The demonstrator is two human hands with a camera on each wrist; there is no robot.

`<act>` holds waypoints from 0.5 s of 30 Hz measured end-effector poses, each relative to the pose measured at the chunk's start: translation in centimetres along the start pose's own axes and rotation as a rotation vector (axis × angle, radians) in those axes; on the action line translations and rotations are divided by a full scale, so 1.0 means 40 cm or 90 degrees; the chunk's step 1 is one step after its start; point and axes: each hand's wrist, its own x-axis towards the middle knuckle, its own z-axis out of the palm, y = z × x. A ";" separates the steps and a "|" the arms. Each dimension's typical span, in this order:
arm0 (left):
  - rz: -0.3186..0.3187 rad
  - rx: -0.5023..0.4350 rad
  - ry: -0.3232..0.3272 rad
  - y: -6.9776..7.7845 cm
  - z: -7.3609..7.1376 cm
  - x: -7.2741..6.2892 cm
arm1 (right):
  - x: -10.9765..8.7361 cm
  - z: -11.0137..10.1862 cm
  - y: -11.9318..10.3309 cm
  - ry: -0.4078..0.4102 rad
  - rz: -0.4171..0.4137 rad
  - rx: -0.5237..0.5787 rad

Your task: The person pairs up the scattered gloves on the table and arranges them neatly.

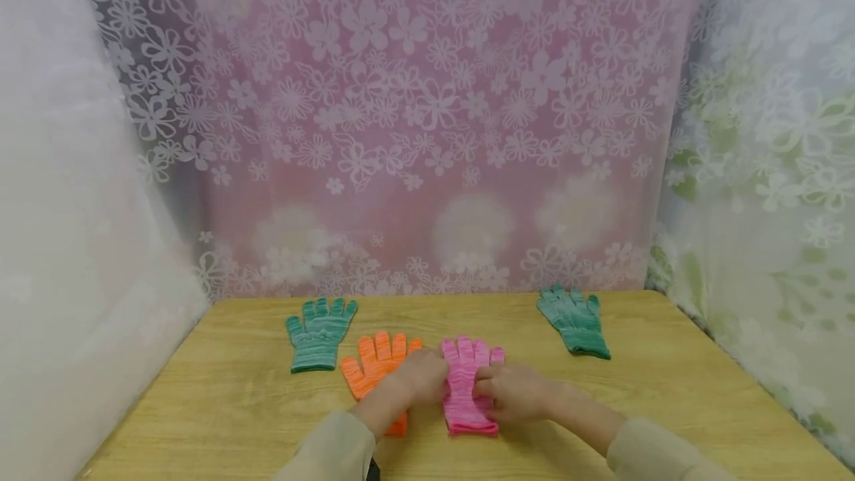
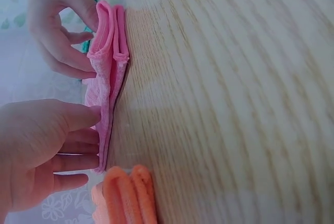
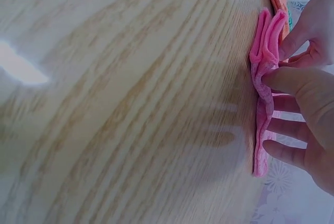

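A pink knit glove (image 1: pixel 467 384) lies flat on the table, fingers away from me; two stacked cuffs show at its near end in both wrist views. My left hand (image 1: pixel 422 377) touches its left edge, thumb and fingers apart in the left wrist view. At the opposite edge, my right hand (image 1: pixel 517 392) rests its thumb and fingertips on the fabric near the cuff. An orange glove (image 1: pixel 381 358) lies just left, partly hidden under my left forearm. In the left wrist view its folded orange cuffs (image 2: pixel 128 195) show.
One green glove (image 1: pixel 320 336) lies at the back left of the wooden table (image 1: pixel 668 384). Another green glove (image 1: pixel 574 321) lies at the back right, turned at an angle. A flowered pink curtain (image 1: pixel 427 132) hangs behind the table, with pale sheets on both sides.
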 end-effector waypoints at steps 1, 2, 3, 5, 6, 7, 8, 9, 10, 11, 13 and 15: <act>0.000 -0.004 -0.002 -0.001 -0.002 -0.001 | 0.001 0.000 0.001 0.001 -0.002 0.003; -0.001 -0.007 -0.006 -0.002 -0.003 -0.001 | 0.001 -0.001 0.001 0.002 -0.003 0.005; -0.001 -0.008 -0.010 -0.003 -0.003 -0.002 | 0.001 -0.001 0.002 0.003 -0.005 0.005; -0.003 -0.014 -0.017 -0.005 -0.007 -0.005 | 0.001 -0.002 0.004 0.009 -0.011 0.015; -0.005 -0.019 -0.023 -0.006 -0.011 -0.007 | 0.001 -0.001 0.005 0.012 -0.017 0.021; -0.008 -0.028 -0.028 -0.007 -0.016 -0.010 | -0.001 -0.002 0.007 0.016 -0.023 0.026; -0.009 -0.036 -0.030 -0.007 -0.022 -0.012 | -0.002 -0.002 0.009 0.021 -0.030 0.029; -0.010 -0.041 -0.036 -0.007 -0.029 -0.016 | -0.004 -0.004 0.010 0.026 -0.036 0.038; -0.007 -0.044 -0.038 -0.007 -0.038 -0.020 | -0.007 -0.007 0.012 0.033 -0.038 0.044; -0.003 -0.045 -0.037 -0.005 -0.047 -0.025 | -0.009 -0.011 0.015 0.041 -0.039 0.046; 0.023 -0.035 -0.035 0.003 -0.065 -0.036 | -0.010 -0.022 0.020 0.059 -0.027 0.037; 0.064 -0.020 -0.035 0.016 -0.077 -0.051 | -0.008 -0.037 0.025 0.074 -0.001 0.029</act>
